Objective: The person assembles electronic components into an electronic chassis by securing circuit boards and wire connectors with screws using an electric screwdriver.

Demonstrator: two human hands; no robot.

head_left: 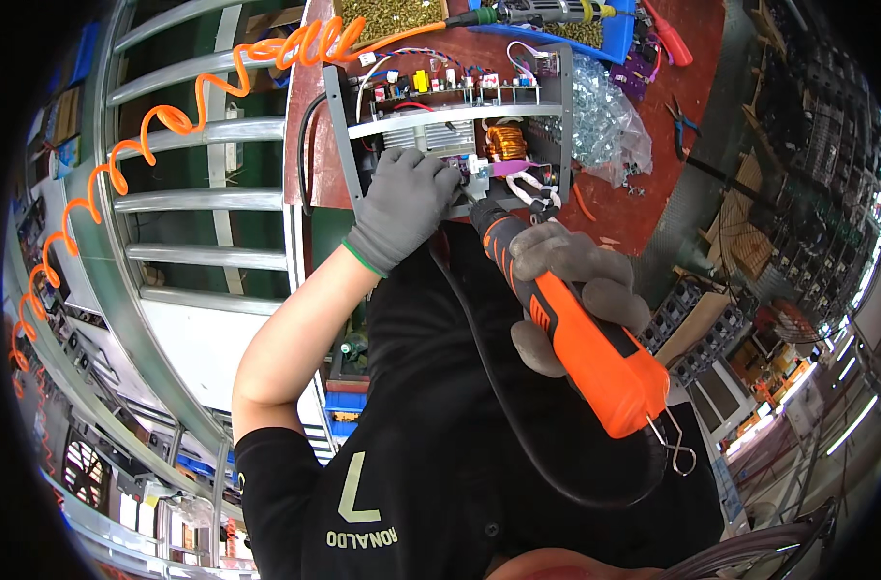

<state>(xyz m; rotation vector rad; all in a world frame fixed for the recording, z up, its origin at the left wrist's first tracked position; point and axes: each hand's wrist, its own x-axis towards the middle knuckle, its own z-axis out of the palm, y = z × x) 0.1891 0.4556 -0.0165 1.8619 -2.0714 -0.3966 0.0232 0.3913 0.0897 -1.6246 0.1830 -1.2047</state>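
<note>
right hand [581,280]: gloved in grey, closed around the driver; wrapped about mid-body, probably for steady control of tilt.
driver [610,377]: orange and black, held aslant over the dark shirt [421,387], nose up at the near edge of the case; likely angled so to bring the tip in close to the left hand.
left hand [407,208]: gloved, laid over the near left part of the case, bent toward the driver's tip; perhaps steadying something there, but too hidden at the fingertips to tell a pinch from a plain rest.
case [338,135]: grey, open-topped, on the table [634,217] near its edge, straight ahead of the body; presumably for short reach from above.
coil [506,142]: copper-coloured, inside the case, right of the left hand.
bag [605,121]: clear, full of small metal parts, just beside the case's right wall; handy for picking from, by the look.
pliers [683,128]: farther right, well apart from both hands.
second driver [547,12]: lying over the blue bin [618,41], on a coiled orange hose [175,121]; seemingly parked out of the way.
</note>
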